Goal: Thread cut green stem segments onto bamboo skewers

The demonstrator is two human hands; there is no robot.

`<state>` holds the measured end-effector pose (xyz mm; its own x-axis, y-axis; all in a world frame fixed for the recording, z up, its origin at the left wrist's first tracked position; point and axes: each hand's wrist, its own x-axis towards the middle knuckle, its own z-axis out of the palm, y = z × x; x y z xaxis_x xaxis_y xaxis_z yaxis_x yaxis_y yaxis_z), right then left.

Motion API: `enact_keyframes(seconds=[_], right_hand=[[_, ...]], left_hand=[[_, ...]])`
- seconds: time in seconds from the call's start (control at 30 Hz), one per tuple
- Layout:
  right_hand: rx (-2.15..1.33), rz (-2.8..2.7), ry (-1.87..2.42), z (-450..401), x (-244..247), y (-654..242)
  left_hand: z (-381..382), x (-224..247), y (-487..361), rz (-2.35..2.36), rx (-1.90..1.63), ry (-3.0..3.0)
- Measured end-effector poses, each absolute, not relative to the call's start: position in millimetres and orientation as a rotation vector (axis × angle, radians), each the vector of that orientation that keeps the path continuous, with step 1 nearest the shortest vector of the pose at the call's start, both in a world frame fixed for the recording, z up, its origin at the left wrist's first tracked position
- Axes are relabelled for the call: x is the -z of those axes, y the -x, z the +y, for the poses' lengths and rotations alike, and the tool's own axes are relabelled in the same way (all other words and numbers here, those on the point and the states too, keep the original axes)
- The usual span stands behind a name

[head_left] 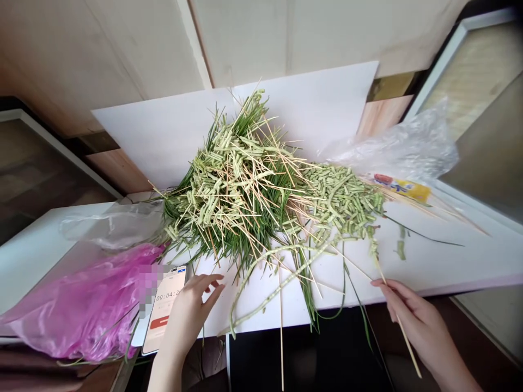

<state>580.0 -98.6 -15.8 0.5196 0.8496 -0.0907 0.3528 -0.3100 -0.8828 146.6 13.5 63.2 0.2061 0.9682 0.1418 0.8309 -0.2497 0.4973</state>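
While our left hand (190, 318) hangs open with its fingers spread, holding nothing, our right hand (417, 321) pinches one thin wooden skewer (402, 326) near the front edge of the white table (449, 256). We have one big heap of green woven leaf strips (241, 185) on skewers, too many to count, lying mid-table against a white board (310, 98); loose strands droop over the front edge. The left hand sits beside the heap's lower edge, over one phone (165, 310) showing a timer, though we cannot tell if they touch. Our working room is the strip of white tabletop between the hands, along that edge. Near the table's ends we count one pink plastic bag (81, 310), two clear plastic bags (114, 226) (392, 152) and one yellow packet (402, 188).
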Motion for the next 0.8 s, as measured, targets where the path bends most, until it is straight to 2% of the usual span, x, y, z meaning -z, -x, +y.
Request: enact_keyframes(seconds=[0.17, 0.3, 0.6, 0.8], right_hand=[[-0.562, -1.019, 2.031, -91, 7, -584], [-0.521, -1.074, 2.009, -86, 6, -583], [-0.449, -1.043, 1.939, -81, 7, -582], [-0.416, -1.070, 1.994, -83, -5, -576]], left_hand=[[-16, -59, -162, 1.698, -0.394, -2.200], [-28, -50, -175, 1.684, -0.365, -2.213], [-19, -54, -166, 1.899, -0.560, -2.202], [-17, -67, -172, 2.041, -0.995, -2.368]])
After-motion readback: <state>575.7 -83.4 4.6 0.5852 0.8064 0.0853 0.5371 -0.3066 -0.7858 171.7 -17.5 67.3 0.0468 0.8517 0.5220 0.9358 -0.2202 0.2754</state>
